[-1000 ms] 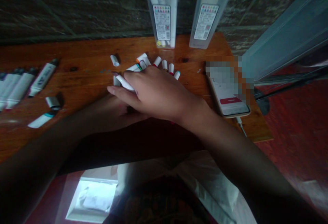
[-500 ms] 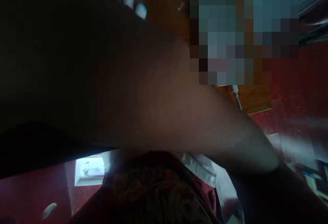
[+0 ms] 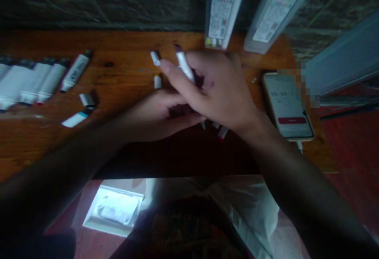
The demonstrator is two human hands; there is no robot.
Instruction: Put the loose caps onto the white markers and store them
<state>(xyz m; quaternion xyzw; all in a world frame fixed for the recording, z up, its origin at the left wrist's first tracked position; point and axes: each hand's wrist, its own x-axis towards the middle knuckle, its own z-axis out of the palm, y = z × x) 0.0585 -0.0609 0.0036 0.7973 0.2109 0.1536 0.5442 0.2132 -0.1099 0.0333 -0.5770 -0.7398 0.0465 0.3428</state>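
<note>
My right hand (image 3: 216,89) is closed around a white marker (image 3: 186,67) with a dark purple end pointing up and away. Just below and left of it, my left hand (image 3: 166,111) is curled with its fingers meeting the right palm; whatever lies between them is hidden. Beyond the hands a small white cap (image 3: 154,58) lies on the wooden table (image 3: 124,77), and a white piece with a yellowish end (image 3: 157,81) is nearer. Partly under my right hand, a marker with a red end (image 3: 222,132) pokes out beside other pieces.
Several white markers (image 3: 50,81) lie in a row at the left, with one marker (image 3: 75,71) apart. Two loose caps (image 3: 86,100) sit nearer. Two clear cases (image 3: 220,18) stand at the back. A phone (image 3: 287,107) showing a timer lies right, near the table's edge.
An arm that stretched across the view has drawn back. Both hands are now together over the table, the right one holding a marker. The view has shifted to show more of the tabletop.
</note>
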